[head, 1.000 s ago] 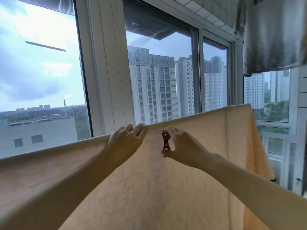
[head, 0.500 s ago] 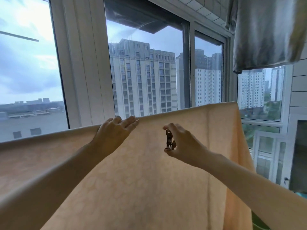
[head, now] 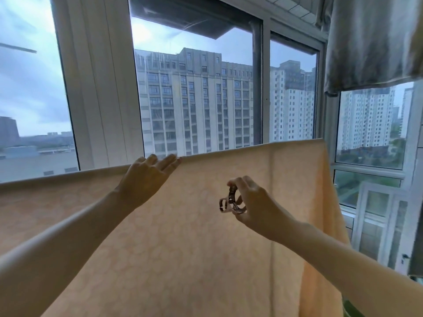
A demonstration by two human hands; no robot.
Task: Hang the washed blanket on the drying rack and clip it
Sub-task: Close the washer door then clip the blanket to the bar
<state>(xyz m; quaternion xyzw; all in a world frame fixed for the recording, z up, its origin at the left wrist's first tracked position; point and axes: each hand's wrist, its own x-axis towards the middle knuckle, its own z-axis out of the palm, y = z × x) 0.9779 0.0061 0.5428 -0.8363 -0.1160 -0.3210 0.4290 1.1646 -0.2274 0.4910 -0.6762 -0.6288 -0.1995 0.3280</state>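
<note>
Hanging looks done: the blanket (head: 183, 236) drapes left to right, its fold hiding the rack. The left hand (head: 146, 179), fingers straight, rests on that fold; the right hand (head: 254, 207) pinches a metal clip (head: 231, 202) just below. Clipping remains.

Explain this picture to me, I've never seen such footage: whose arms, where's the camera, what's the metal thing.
No machine here: a person wears one camera on the head, looking out over their own arms. The peach blanket is draped over a support it hides, before a window. The left hand rests straight-fingered on its top edge. The right hand pinches a metal clip below that edge, not yet clipped on. A grey cloth hangs upper right.
</note>
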